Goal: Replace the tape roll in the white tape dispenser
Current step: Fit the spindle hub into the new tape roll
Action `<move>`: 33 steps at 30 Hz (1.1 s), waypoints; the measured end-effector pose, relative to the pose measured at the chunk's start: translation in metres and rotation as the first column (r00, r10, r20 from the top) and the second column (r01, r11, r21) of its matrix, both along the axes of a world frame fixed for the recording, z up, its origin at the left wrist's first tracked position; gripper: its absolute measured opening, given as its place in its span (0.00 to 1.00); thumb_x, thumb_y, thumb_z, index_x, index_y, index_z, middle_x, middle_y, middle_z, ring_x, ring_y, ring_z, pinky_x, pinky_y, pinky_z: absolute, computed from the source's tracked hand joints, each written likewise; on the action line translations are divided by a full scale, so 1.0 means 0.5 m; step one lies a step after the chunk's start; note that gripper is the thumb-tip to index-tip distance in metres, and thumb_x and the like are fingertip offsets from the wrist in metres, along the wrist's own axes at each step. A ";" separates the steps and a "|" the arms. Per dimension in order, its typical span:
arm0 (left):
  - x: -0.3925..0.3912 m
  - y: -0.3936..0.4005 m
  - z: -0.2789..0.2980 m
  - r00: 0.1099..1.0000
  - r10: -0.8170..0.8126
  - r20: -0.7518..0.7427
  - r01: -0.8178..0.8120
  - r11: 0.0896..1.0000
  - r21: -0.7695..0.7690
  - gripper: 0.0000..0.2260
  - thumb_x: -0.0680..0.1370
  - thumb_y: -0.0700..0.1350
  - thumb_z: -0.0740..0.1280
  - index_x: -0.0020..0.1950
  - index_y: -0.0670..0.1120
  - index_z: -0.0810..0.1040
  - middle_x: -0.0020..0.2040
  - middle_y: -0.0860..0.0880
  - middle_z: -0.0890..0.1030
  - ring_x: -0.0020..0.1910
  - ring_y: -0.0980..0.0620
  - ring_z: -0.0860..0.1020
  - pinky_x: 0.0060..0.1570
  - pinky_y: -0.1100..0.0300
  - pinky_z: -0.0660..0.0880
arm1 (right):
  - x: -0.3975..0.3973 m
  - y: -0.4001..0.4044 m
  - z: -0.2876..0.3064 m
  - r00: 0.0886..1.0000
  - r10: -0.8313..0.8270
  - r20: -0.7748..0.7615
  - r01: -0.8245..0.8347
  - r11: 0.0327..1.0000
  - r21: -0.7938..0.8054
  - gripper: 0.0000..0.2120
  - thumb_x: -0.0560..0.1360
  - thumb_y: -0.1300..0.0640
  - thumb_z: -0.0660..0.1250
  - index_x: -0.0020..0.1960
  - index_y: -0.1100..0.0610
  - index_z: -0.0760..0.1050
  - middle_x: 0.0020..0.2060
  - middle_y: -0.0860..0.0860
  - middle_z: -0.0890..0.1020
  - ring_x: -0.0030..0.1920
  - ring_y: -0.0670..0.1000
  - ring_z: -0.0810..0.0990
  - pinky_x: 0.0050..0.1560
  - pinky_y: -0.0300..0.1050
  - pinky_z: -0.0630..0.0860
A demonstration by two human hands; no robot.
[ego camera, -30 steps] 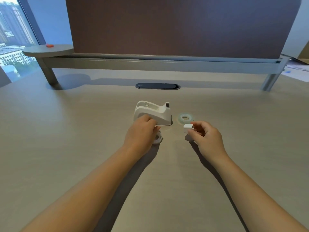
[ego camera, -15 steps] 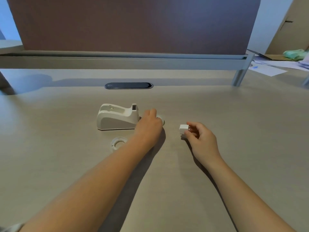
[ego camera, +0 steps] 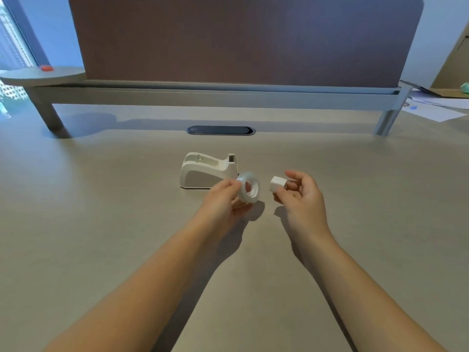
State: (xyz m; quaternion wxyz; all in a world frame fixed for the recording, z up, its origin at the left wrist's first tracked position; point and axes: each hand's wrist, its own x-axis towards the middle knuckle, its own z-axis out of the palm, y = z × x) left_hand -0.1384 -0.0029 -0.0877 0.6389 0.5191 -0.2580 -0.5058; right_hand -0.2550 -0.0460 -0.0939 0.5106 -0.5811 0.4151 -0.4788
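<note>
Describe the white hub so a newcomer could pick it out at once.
On the desk, find the white dispenser in the middle. Just right of it, the right hand pinches the hub: small, opaque and blocky, unlike the clear tape roll in the left hand.

I see the tape dispenser [ego camera: 206, 171] sitting on the desk [ego camera: 101, 224], near the middle. My left hand [ego camera: 223, 201] holds the tape roll [ego camera: 249, 187] up just right of it. My right hand [ego camera: 300, 193] holds a small hub [ego camera: 277, 183] right of the roll, not touching it. A slot [ego camera: 220, 130] lies farther back, before the divider wall [ego camera: 241, 39].
</note>
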 end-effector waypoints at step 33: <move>0.039 0.055 -0.033 0.983 -0.004 0.181 0.019 0.997 -0.080 0.05 0.75 0.41 0.60 0.44 0.42 0.75 0.47 0.38 0.79 0.52 0.41 0.78 0.55 0.49 0.76 | 0.071 0.037 -0.013 0.936 0.008 -0.353 -0.195 0.846 -0.497 0.07 0.69 0.62 0.68 0.47 0.62 0.77 0.40 0.50 0.74 0.38 0.42 0.72 0.39 0.26 0.71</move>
